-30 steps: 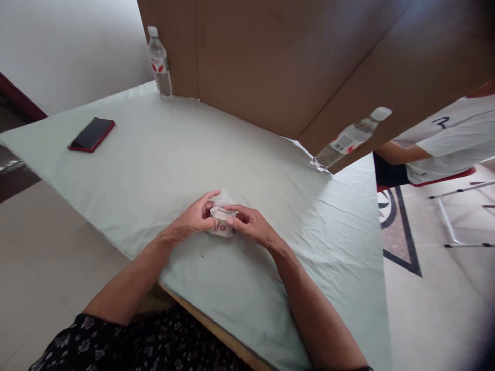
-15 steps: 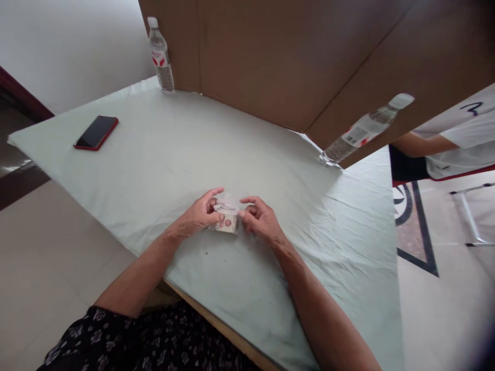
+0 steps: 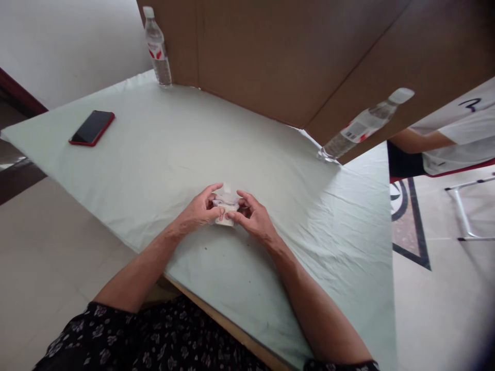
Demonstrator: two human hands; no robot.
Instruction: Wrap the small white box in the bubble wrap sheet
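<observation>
Near the front of the table, both hands hold a small cream box [image 3: 225,220] with reddish print, with clear plastic wrapping [image 3: 227,198] bunched over its far side. My left hand [image 3: 198,208] grips it from the left, thumb on the near face and forefinger raised. From the other side, my right hand [image 3: 256,217] presses its thumb on the box's near face, its fingers curled behind the plastic. What the box contains cannot be seen, and its print is too small to read.
A pale green cloth [image 3: 174,149] covers the table. A phone [image 3: 93,128] with a red edge lies at the left. Water bottles stand at the back left [image 3: 158,51] and at the right [image 3: 359,129] against a brown cardboard screen [image 3: 251,56]. Beyond it shows a person's arm [image 3: 419,140].
My right hand has closed in from the right edge of the box and now grips it with the thumb in front. The box is tilted more and its printed face is more covered.
</observation>
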